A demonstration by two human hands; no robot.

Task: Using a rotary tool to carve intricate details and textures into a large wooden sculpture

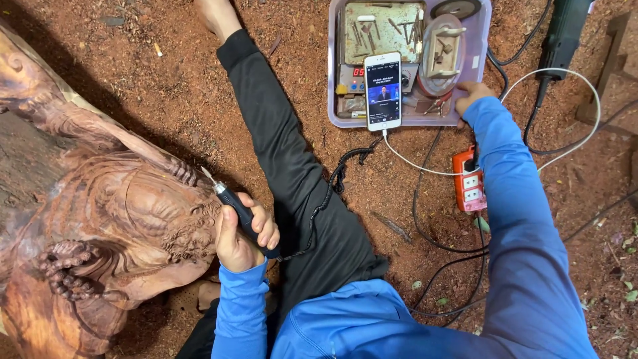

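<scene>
The carving tool [242, 214] is gripped tight in the left hand [238, 234], its tip by the wood carving [126, 219]. The right hand [470, 95] is laid on the tray [480, 60] (perhaps picking something). Carving is paused; a steady tip is needed next.

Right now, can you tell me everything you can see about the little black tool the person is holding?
The black tool is slim and pen-shaped, with a dark grip, a silvery metal collar and a thin pointed bit at the front. The left hand wraps around its handle, tilting it so the tip points up-left and rests against the reddish-brown wooden carving. A coiled black cord leaves its back end and runs across the person's dark trouser leg.
</scene>
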